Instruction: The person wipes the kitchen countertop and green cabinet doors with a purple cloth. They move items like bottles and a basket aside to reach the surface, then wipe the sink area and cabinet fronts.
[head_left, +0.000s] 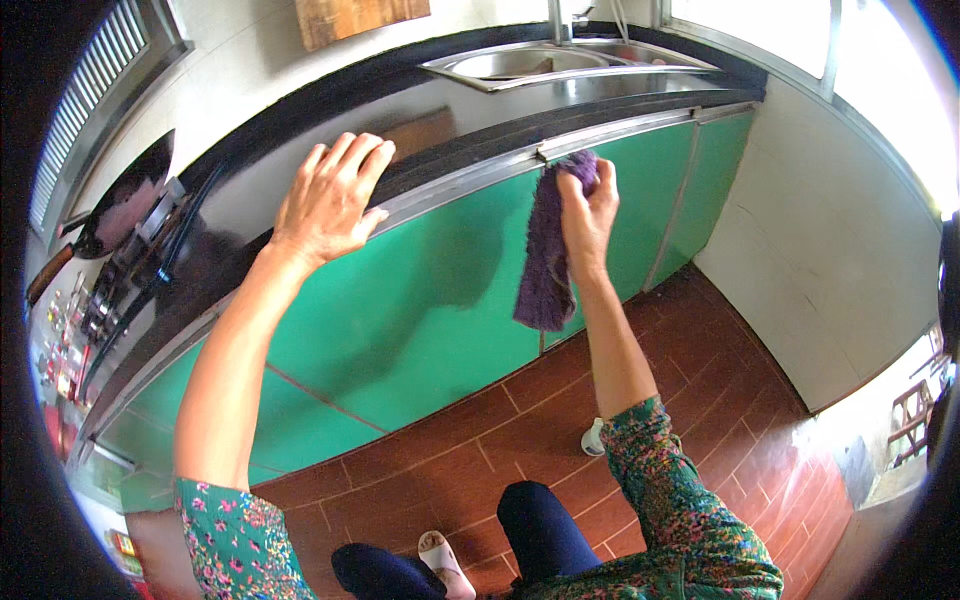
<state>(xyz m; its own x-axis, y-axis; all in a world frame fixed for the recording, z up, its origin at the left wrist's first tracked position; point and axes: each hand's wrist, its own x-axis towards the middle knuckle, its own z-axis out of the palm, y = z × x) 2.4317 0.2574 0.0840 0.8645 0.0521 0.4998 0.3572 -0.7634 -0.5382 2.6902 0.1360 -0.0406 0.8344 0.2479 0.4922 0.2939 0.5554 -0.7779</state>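
My right hand grips a purple fluffy cloth, which hangs down in front of the green cabinet doors. The bunched top of the cloth is up by the metal rail under the countertop. At the front edge of the black countertop rests my left hand, fingers over the edge and thumb toward the metal trim. It holds nothing that I can see.
A stainless steel sink with a faucet is set in the counter's far right. On the left, a wok sits by the stove. Below are brown floor tiles; a white wall bounds the right. A wooden board is at the top.
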